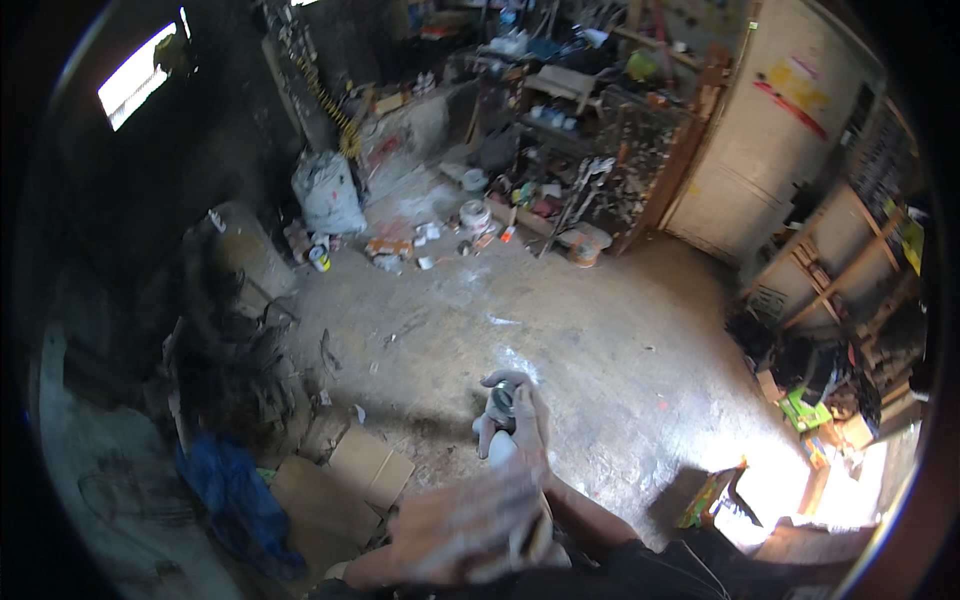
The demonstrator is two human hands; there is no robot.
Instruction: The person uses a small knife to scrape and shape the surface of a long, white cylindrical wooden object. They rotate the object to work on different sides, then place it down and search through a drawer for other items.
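The right hand (530, 415) is curled around a dark green piece (504, 398), with a white rounded piece (500, 450) just below it, partly covered by the fingers. Just below and left of this hand a blurred brown shape (465, 525) blocks the view; I cannot tell how the left hand stands there. Farther left of the right hand lie flattened cardboard (370, 467) and, past it, a crumpled blue sheet (235, 500). Well ahead and left, a bulging whitish sack (328, 195) stands near a coiled yellow hose (335, 105); ahead, a white tub (475, 217) sits amid litter before a cluttered shelf (555, 125). Ahead and right rises a pale door (770, 140). Well to the hand's right, a green box (803, 410) lies among scraps.
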